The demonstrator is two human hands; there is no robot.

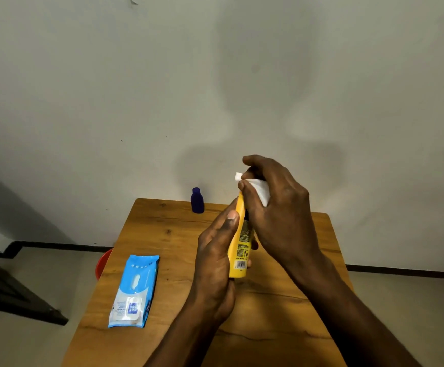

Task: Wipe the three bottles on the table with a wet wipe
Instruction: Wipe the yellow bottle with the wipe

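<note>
A yellow bottle (pixel 239 250) is held upright above the wooden table (pixel 162 234), its barcode label facing me. My left hand (pixel 215 258) grips its lower body from the left. My right hand (pixel 276 207) presses a white wet wipe (pixel 260 189) around the bottle's top, which is hidden under the wipe and fingers. A small dark blue bottle (pixel 197 200) stands upright at the table's far edge, apart from both hands. A third bottle is not visible.
A blue pack of wet wipes (pixel 135 290) lies flat on the table's left side. A red round object (pixel 104 263) shows on the floor past the table's left edge. The wall stands directly behind the table. A dark furniture piece (pixel 9 292) is at the left.
</note>
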